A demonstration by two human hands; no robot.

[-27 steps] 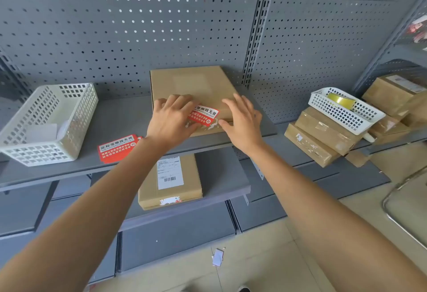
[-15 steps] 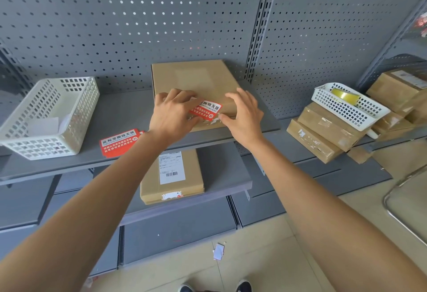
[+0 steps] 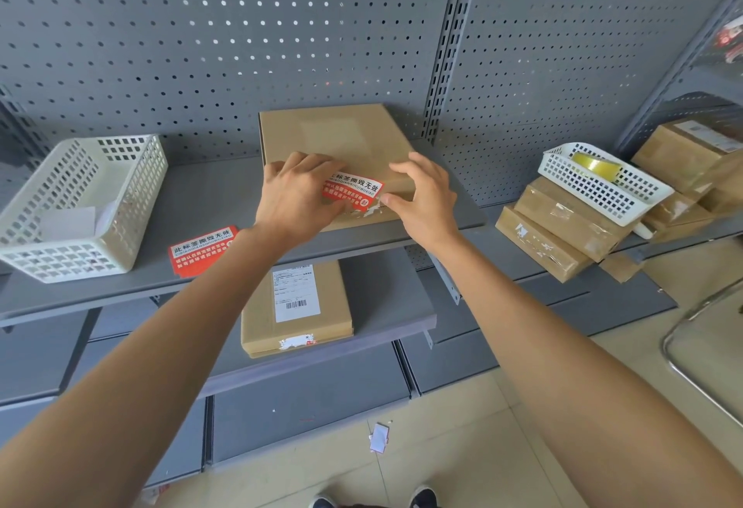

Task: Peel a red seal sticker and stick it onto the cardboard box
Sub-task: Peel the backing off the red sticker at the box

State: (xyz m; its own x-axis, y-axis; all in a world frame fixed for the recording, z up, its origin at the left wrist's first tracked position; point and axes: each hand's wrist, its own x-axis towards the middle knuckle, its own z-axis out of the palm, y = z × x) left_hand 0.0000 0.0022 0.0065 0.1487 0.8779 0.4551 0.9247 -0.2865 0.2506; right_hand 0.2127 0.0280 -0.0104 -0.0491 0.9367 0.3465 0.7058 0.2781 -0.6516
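Observation:
A flat cardboard box [image 3: 341, 137] lies on the upper grey shelf [image 3: 225, 193]. A red seal sticker [image 3: 354, 190] with white and black print lies across the box's near top edge. My left hand [image 3: 297, 195] rests flat on the sticker's left end and covers it. My right hand [image 3: 426, 195] touches the sticker's right end with its thumb, fingers spread over the box's right edge. White scraps of torn label show on the box front just below the sticker. A second red sticker sheet [image 3: 203, 251] lies on the shelf to the left.
A white plastic basket [image 3: 120, 169] holding paper stands at the left. Another labelled cardboard box [image 3: 295, 306] lies on the lower shelf. At the right, stacked boxes [image 3: 563, 226] carry a white basket [image 3: 603, 185] with a tape roll. A paper scrap [image 3: 380, 437] lies on the floor.
Both hands have stayed on the sticker and box, and the thumbs have closed in slightly on the sticker's ends. The view has shifted a little.

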